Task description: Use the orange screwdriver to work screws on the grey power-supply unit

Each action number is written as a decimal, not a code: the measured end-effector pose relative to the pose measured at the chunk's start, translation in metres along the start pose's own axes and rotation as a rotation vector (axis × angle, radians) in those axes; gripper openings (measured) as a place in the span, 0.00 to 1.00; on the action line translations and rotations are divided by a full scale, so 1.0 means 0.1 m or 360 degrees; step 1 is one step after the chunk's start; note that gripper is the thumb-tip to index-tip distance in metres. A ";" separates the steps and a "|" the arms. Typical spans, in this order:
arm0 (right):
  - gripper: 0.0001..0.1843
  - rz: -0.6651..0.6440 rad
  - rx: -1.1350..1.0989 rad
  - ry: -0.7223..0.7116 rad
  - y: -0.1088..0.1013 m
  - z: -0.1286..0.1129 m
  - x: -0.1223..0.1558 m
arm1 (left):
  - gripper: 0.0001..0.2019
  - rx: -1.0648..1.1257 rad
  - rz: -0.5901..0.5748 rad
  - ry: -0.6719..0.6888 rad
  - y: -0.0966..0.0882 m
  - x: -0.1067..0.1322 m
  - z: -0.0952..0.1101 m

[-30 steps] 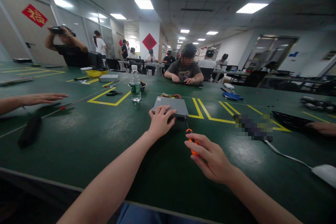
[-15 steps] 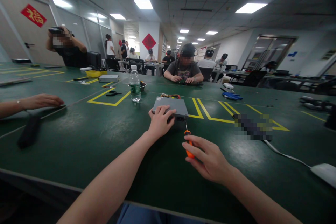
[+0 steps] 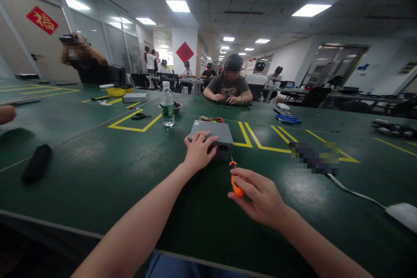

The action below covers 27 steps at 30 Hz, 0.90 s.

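Observation:
A flat grey metal box (image 3: 213, 132) with coloured wires at its far end lies on the green table (image 3: 97, 169). My left hand (image 3: 197, 152) grips the box's near left corner, fingers curled over its top. My right hand (image 3: 260, 197) pinches the orange handle of a screwdriver (image 3: 235, 180). The thin shaft points at the box's near edge.
A water bottle (image 3: 167, 104) stands left of the box, with scissors (image 3: 141, 116) inside yellow floor-tape lines. A black oblong object (image 3: 36, 163) lies at left, and a white cable and white device (image 3: 402, 213) at right. A person sits across the table; a co-worker's hand (image 3: 6, 114) shows at far left.
My right hand has shifted its grip on the orange handle, which now shows more. The co-worker's hand at left has drawn back toward the frame edge. The arm at far right is gone.

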State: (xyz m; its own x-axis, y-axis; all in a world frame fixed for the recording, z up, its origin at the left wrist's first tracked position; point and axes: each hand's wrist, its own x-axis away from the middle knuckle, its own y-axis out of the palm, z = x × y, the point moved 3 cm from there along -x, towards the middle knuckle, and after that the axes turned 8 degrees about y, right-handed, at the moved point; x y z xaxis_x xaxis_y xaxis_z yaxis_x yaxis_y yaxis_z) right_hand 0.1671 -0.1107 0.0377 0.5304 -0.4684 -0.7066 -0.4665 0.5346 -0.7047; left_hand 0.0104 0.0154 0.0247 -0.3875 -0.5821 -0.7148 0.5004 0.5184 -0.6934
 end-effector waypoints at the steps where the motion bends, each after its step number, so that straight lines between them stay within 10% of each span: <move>1: 0.12 0.0030 -0.0034 0.0029 0.00 0.01 0.01 | 0.14 -0.0002 -0.0007 0.0002 0.00 0.00 0.00; 21: 0.19 -0.0119 -0.0032 0.0053 -0.03 0.00 -0.03 | 0.14 0.0018 0.0006 0.0005 -0.01 0.00 0.01; 27: 0.12 0.0163 -0.0025 0.0045 -0.04 0.02 -0.03 | 0.14 0.0011 0.0001 -0.0006 -0.02 0.00 0.01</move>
State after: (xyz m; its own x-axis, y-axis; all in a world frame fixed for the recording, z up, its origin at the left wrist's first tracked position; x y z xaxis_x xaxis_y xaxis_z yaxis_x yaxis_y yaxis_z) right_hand 0.1688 -0.1103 0.0432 0.4593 -0.4320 -0.7762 -0.5285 0.5694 -0.6296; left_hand 0.0102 0.0142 0.0261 -0.3845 -0.5841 -0.7149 0.5060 0.5143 -0.6924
